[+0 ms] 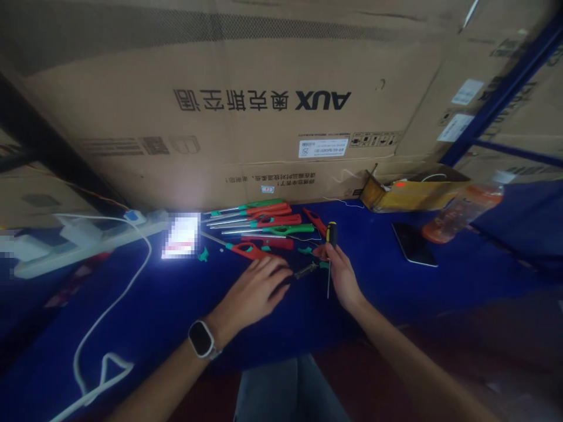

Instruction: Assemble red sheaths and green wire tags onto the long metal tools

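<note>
My right hand (343, 274) is closed on a screwdriver (332, 234) with a black and yellow handle, its thin shaft pointing down. My left hand (255, 287) has bent fingers, with the thumb and index fingertips at the near end of a slim metal part (307, 270); their exact contact is blurred. Just beyond that hand lies a red long-necked lighter (248, 251), partly covered by the fingers. Small green pieces (305, 250) lie between my hands. Behind them are several red and green lighters (281, 220) with metal necks pointing left. A red casing (314, 220) lies beside the screwdriver handle.
On the blue table (176, 328), a bright screen (181, 235) and a white power strip (105, 237) with a cable (127, 287) lie left. A phone (413, 243), an orange drink bottle (466, 208) and a yellow box (409, 190) are right. A large carton (246, 135) stands behind.
</note>
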`<state>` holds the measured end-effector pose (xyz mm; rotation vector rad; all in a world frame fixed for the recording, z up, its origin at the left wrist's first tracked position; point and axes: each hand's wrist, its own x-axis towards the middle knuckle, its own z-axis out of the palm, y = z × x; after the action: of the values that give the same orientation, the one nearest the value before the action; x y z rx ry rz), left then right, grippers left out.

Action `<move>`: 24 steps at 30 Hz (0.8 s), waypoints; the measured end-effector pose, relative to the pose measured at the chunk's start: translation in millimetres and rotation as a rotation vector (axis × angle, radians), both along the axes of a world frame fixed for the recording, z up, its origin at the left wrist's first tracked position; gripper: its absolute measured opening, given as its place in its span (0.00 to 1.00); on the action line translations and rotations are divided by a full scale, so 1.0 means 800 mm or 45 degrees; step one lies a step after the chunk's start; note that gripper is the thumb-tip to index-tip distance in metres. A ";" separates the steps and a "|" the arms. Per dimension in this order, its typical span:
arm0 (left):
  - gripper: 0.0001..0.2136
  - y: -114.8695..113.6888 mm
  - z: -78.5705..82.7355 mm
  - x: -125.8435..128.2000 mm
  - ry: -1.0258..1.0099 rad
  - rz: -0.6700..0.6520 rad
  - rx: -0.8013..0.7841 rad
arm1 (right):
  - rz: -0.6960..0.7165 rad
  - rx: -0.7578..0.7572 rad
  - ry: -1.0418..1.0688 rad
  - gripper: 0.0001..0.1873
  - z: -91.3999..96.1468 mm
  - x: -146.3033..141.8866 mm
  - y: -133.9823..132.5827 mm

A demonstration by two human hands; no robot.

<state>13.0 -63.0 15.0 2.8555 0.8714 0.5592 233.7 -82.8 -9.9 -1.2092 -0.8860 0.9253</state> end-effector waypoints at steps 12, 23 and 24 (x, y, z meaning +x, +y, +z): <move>0.07 0.033 -0.008 0.057 0.056 0.388 0.250 | -0.104 0.167 0.151 0.22 0.006 -0.042 0.075; 0.07 0.098 0.030 -0.031 0.143 0.178 0.045 | 0.335 0.072 0.051 0.23 0.027 -0.052 0.071; 0.07 0.103 0.033 -0.019 0.253 0.162 0.038 | 0.316 0.042 0.100 0.23 0.028 -0.053 0.075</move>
<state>-2.0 19.5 41.8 2.9351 1.0904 0.3059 190.9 -22.7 12.7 -1.0422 -0.9986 1.1444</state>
